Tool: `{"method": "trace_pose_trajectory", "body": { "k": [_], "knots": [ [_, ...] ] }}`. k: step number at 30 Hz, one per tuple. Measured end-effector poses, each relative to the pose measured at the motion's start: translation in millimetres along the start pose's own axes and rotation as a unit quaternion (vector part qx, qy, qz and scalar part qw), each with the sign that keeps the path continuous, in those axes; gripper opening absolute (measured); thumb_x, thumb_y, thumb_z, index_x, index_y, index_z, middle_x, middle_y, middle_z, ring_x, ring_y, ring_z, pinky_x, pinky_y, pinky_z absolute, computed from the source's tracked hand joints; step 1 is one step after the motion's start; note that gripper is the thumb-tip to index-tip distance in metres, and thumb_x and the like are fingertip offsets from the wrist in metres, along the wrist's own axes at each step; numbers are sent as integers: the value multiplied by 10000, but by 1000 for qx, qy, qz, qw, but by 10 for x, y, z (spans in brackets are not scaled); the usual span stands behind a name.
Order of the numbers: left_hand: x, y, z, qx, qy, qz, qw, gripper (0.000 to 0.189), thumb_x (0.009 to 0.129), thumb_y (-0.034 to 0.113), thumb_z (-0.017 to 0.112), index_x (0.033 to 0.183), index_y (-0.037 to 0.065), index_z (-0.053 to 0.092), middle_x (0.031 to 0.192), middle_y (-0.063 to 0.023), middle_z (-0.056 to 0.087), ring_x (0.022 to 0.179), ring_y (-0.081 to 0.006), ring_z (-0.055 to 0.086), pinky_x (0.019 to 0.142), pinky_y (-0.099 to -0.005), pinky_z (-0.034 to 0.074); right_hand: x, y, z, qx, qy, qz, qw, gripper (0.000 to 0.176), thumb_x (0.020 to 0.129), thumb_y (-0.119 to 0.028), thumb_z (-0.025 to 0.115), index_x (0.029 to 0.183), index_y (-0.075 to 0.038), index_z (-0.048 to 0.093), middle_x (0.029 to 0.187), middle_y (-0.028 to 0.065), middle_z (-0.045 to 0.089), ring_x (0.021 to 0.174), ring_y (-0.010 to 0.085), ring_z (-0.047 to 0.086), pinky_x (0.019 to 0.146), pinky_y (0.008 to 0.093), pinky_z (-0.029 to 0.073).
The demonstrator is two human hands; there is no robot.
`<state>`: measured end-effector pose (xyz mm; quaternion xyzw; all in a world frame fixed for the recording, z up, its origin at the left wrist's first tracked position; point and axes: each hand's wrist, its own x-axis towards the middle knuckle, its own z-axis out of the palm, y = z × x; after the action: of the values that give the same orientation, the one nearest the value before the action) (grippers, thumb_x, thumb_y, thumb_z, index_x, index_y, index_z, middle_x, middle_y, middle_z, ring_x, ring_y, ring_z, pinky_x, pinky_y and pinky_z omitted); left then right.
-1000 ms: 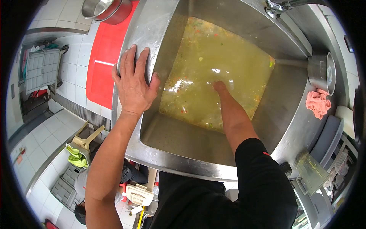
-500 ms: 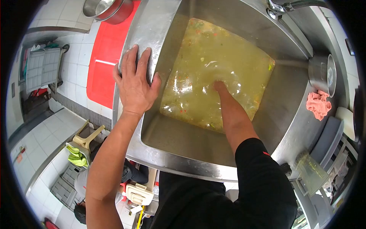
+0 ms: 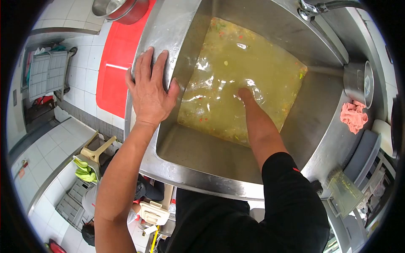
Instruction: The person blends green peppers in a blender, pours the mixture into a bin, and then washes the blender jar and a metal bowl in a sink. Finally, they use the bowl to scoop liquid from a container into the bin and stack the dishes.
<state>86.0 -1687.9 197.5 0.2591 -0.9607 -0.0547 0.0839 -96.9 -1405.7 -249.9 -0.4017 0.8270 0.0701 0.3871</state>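
Observation:
A deep stainless steel sink [image 3: 198, 168] holds murky yellow-green water [image 3: 228, 80] with small red, orange and green food bits floating in it. My right hand [image 3: 244, 93] is under the water near the middle of the pool; only the wrist and forearm show, so its fingers are hidden and I cannot see what they touch. Ripples ring the wrist. On the sink's left ledge my left hand [image 3: 152, 92] lies flat with its fingers spread and nothing in it.
A faucet [image 3: 310, 8] juts over the far right corner. On the right ledge are a metal pot [image 3: 354, 84] and a pink cloth [image 3: 353, 117]. Left of the sink lie a red board [image 3: 116, 71] and metal pots [image 3: 126, 10]. Another person [image 3: 88, 204] is low at left.
Ripples and glints on the water have shifted, and some floating bits have drifted. My right wrist has moved very slightly; my left hand stays on the ledge.

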Motion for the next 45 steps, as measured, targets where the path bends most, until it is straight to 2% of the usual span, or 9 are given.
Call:
{"method": "trace_pose_trajectory", "body": {
  "k": [21,24,26,29,32,35,38,41,45],
  "knots": [
    [11,-15,7,7,8,3,1000,682,785,269,672,1427,170,465,1493,-125,386,1393,-303,345,1126,-523,205,-90,28,-297,166,107,-29,980,182,847,-204,604,935,-108,731,975,134,715,917,312,688,785,412,547],
    [-6,-14,25,-14,6,6,1000,671,791,295,656,1419,165,460,1495,-121,374,1399,-309,318,1126,-569,185,-292,-193,-687,-82,13,-97,992,189,835,-209,615,932,-90,726,965,129,718,892,316,691,780,433,547],
    [-4,-25,23,-11,8,9,1000,675,788,294,658,1419,163,458,1498,-122,372,1397,-311,321,1125,-571,188,-150,-288,-754,169,-92,160,968,219,851,-187,573,962,-77,727,972,137,723,905,324,696,797,445,550],
    [-3,-33,31,-13,10,10,1000,683,784,295,660,1422,165,453,1501,-123,369,1395,-313,325,1125,-572,187,590,550,550,-101,39,-73,991,273,888,-209,519,985,-71,733,998,159,724,936,346,694,828,449,550],
    [-5,-26,31,-8,11,10,1000,689,783,295,661,1425,168,448,1502,-124,368,1394,-314,327,1126,-573,187,-231,-183,-649,-57,-4,-15,998,324,918,-237,470,980,-68,740,1037,180,716,970,347,692,841,455,550],
    [-8,-18,16,4,10,8,1000,678,794,286,663,1429,165,458,1494,-128,388,1391,-307,346,1120,-520,208,609,537,859,4,119,75,990,276,897,-214,513,938,-73,745,1019,187,714,945,340,697,816,458,554],
    [-2,-18,15,2,12,9,1000,677,793,287,662,1429,166,460,1493,-127,389,1389,-308,349,1119,-518,210,-389,-291,-767,7,19,-19,1000,223,878,-152,541,922,-68,743,984,199,714,931,331,700,791,445,559],
    [-8,-22,24,-2,14,8,1000,680,790,291,662,1428,167,461,1493,-129,391,1388,-308,352,1118,-517,211,1120,458,1176,178,49,113,976,420,879,-317,518,1212,-113,671,1287,145,629,1151,317,626,991,442,477],
    [-12,-17,30,5,17,10,1000,677,791,296,659,1426,167,464,1489,-129,394,1386,-308,355,1116,-514,214,70,12,68,-5,96,-41,995,203,830,-181,583,920,-76,732,994,159,711,945,315,685,785,419,543]
  ]
}}
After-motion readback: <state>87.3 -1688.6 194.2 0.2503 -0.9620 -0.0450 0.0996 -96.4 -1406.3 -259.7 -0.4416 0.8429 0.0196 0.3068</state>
